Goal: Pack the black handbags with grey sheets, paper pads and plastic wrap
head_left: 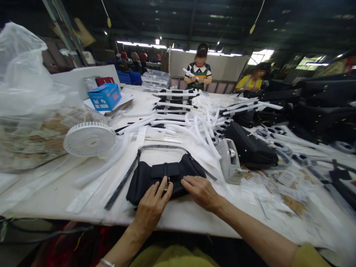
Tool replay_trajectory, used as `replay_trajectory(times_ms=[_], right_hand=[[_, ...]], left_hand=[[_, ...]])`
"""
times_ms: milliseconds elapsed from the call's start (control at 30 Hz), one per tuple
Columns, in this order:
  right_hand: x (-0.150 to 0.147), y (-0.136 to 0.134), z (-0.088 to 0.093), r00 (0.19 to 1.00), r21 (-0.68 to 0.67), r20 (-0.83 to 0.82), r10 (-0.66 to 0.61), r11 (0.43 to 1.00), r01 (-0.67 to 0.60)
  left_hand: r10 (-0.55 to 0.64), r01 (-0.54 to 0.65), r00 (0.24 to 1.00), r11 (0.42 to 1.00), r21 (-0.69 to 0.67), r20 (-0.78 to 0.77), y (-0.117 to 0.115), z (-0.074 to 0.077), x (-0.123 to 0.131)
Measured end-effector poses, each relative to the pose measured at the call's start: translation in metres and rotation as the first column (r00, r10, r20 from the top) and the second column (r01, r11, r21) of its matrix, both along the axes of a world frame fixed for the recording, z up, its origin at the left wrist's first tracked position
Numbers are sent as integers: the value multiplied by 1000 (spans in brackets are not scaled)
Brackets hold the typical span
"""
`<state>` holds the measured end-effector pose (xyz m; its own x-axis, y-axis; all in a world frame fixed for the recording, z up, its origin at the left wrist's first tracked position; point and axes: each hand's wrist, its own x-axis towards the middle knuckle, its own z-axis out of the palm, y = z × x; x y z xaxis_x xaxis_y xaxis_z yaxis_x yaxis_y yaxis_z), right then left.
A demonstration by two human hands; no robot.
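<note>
A small black handbag [155, 178] lies flat on the white table [55, 193] right in front of me, its strap [125, 181] trailing off to the left. My left hand [151, 205] rests on the bag's front at the metal clasp, fingers stretched out and spread. My right hand [201, 191] lies on the bag's right end, fingers curled loosely down against it. Neither hand grips anything that I can see.
A small white fan [89, 139] and a big plastic sack [30, 111] stand at left, with a blue box [105, 96] behind. White wrapped straps [191, 126], a tape dispenser [229, 161], another black bag [250, 146] and paper tags [278, 189] crowd the right. Two people work across the table.
</note>
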<state>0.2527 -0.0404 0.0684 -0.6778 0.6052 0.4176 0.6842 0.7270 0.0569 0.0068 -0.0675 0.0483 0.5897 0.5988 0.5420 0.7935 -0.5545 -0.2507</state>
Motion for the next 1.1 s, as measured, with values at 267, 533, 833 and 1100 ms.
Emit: replay_trajectory(times_ms=[267, 533, 833, 1100], right_hand=[[-18, -22, -9, 983, 42, -125, -131, 990, 137], [-42, -18, -16, 961, 3, -263, -81, 996, 84], [-37, -22, -7, 953, -49, -290, -87, 996, 76], [-41, -21, -3, 960, 21, -273, -66, 997, 75]], left_hand=[[2, -4, 995, 1000, 19, 101, -7, -4, 2], [3, 32, 962, 992, -122, 272, -1, 1, 3], [84, 243, 820, 845, -477, 567, 34, 49, -1], [-67, 65, 981, 998, 19, 185, 13, 5, 9]])
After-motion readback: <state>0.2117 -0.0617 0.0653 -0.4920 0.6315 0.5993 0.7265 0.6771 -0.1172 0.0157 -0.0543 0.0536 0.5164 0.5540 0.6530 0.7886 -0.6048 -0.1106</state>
